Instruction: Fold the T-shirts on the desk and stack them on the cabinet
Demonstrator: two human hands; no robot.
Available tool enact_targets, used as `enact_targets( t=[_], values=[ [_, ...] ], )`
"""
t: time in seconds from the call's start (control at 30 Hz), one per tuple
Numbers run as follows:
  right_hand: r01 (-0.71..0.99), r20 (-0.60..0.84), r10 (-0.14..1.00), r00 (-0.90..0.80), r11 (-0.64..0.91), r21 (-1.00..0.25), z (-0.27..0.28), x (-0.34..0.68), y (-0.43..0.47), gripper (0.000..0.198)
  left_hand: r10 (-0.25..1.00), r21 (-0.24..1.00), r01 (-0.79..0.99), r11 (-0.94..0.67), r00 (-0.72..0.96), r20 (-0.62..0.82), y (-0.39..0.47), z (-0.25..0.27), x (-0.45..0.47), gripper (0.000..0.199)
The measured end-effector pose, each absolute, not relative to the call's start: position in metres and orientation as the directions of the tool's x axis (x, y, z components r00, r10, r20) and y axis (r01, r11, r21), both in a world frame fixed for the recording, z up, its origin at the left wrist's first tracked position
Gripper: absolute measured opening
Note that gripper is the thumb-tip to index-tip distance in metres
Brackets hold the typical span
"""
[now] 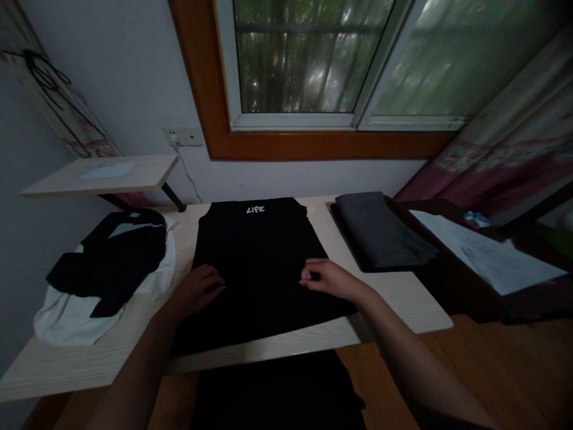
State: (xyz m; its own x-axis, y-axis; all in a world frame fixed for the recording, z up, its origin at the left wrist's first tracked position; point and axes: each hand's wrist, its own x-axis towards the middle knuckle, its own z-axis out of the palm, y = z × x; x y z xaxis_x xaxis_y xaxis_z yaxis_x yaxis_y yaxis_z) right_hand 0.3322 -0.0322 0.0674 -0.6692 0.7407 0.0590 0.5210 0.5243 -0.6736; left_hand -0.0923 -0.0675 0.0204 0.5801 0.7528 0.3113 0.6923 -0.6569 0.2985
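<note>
A black garment point(264, 251) lies spread flat on the table, its far end toward the wall and marked with white lettering. My left hand point(197, 288) rests over its left side, fingers slightly bent and the thumb apart from them. Over the right side is my right hand point(324, 278), its fingers curled in toward the thumb. Whether cloth is caught between those fingertips is too dark to make out. A small yellow spot shows at the garment's far right edge.
Black and white clothes point(120, 257) are heaped at the table's left, below a small raised shelf point(147, 170). Folded dark grey cloth point(380, 230) lies at the right. Beyond it are paper sheets point(483, 251) on a dark surface. The pale table point(403, 298) stands against the window wall.
</note>
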Motion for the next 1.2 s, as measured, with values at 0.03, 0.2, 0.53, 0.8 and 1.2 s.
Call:
enact_targets(
  t=[0.03,0.2,0.53,0.8,1.2],
  values=[
    [0.522,0.058,0.742,-0.668,0.522,-0.674,0.067,0.333,-0.032,0.021,0.752,0.298,0.692,-0.658,0.582,0.310,-0.068,0.020,-0.092,0.011],
    [0.551,0.021,0.735,-0.678,0.526,-0.647,0.062,0.334,-0.030,0.016,0.742,0.266,0.696,-0.667,0.588,0.322,-0.067,0.019,-0.091,0.010],
    [0.559,0.002,0.722,-0.692,0.537,-0.631,0.051,0.338,-0.029,0.009,0.714,0.277,0.671,-0.688,0.558,0.422,-0.071,0.026,-0.085,0.008],
    [0.733,0.050,0.858,-0.512,0.466,-0.495,0.050,0.372,-0.015,0.019,0.713,0.270,0.672,-0.689,0.564,0.416,-0.072,0.026,-0.082,0.008],
    [0.835,-0.038,0.887,-0.460,0.417,-0.358,0.060,0.388,-0.012,0.016,0.717,0.266,0.678,-0.685,0.563,0.412,-0.072,0.027,-0.079,0.009]
  ],
)
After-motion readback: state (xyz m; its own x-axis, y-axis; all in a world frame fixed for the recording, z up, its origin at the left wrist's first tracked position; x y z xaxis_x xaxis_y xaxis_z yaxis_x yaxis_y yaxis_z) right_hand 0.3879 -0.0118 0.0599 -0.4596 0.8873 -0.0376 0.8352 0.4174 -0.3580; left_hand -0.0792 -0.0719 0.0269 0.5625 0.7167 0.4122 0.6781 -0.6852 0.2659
